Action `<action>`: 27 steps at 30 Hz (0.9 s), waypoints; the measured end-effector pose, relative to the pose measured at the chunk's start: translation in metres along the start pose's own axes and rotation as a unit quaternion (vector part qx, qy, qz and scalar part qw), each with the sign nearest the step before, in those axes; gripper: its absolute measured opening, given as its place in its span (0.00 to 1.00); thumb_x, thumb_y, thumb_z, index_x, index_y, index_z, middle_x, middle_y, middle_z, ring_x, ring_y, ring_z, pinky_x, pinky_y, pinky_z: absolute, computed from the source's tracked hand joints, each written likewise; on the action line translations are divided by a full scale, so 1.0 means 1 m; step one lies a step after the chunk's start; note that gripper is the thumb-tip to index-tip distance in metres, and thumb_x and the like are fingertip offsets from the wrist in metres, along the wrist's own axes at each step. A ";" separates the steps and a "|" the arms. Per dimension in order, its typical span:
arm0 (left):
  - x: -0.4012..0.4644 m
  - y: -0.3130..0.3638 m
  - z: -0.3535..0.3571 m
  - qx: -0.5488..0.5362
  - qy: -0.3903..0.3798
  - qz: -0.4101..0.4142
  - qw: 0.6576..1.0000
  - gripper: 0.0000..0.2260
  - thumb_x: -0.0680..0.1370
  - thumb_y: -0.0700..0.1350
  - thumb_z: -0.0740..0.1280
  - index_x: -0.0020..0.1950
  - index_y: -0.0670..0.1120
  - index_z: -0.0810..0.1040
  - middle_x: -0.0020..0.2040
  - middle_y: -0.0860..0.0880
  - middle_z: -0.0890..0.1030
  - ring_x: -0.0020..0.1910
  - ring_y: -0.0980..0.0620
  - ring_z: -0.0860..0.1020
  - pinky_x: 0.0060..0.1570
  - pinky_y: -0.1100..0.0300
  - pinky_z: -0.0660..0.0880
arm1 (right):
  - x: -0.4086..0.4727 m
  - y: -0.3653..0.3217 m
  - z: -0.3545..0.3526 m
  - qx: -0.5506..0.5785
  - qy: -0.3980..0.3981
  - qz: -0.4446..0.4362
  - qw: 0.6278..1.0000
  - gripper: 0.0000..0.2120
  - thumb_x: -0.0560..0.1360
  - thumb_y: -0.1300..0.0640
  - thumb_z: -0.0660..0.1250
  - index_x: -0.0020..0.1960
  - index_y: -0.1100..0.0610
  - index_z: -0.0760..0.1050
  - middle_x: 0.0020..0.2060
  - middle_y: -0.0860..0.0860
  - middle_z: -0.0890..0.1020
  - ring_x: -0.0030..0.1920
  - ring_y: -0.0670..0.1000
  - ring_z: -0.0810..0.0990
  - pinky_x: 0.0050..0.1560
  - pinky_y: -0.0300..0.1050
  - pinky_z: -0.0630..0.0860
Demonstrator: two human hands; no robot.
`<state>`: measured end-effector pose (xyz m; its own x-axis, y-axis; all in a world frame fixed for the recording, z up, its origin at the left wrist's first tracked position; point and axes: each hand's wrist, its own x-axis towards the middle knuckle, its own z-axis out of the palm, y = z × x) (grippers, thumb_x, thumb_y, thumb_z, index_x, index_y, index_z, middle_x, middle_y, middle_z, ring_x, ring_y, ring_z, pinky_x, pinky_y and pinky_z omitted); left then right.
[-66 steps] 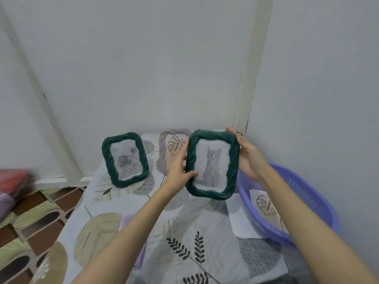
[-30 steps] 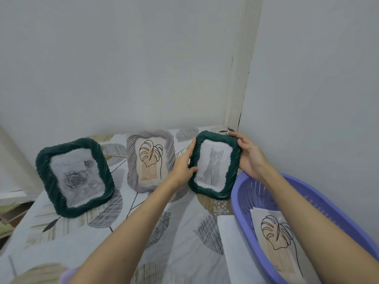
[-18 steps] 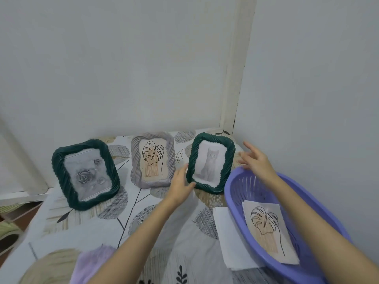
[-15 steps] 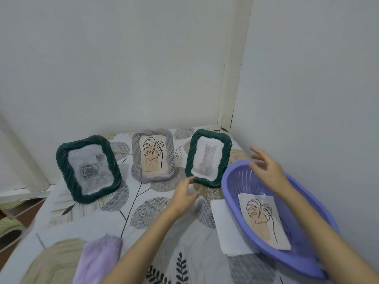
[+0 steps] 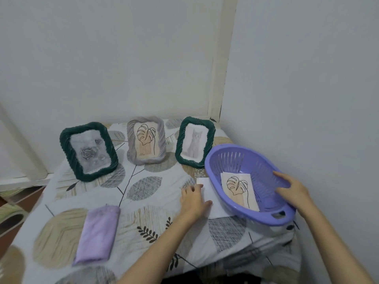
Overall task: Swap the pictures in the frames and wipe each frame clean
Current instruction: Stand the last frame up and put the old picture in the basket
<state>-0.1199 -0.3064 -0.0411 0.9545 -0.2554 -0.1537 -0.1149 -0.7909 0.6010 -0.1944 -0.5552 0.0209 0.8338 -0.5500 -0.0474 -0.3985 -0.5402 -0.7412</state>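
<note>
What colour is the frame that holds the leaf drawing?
The middle frame is pale grey with a twisted rope-like texture, unlike the dark green frames beside it; the head view shows it.

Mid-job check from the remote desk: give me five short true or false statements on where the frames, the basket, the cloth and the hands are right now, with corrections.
1. Three frames stand on the table: rose frame, leaf frame, cat frame. True.
2. The left hand grips the cat frame. False: it rests on the white sheet beside the basket and holds no frame.
3. A leaf print lies inside the purple basket. True.
4. The right hand holds the folded cloth. False: it is at the basket's right side; the cloth lies untouched on the table.
5. The leaf frame is dark green. False: it is grey; the other two are green.
</note>
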 end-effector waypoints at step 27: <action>0.011 0.027 0.002 -0.211 0.103 -0.043 0.971 0.26 0.69 0.28 0.62 0.64 0.48 0.73 0.61 0.45 0.77 0.58 0.46 0.74 0.54 0.62 0.69 | 0.009 0.013 -0.015 0.254 0.005 0.109 0.961 0.28 0.71 0.73 0.55 0.67 0.53 0.70 0.45 0.55 0.76 0.31 0.50 0.70 0.25 0.36 0.71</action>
<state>-0.1135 -0.3317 -0.0280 0.9954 -0.0463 -0.0836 0.0499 -0.4945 0.8678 -0.1982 -0.5768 0.0205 0.7466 -0.6228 -0.2341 -0.3232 -0.0319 -0.9458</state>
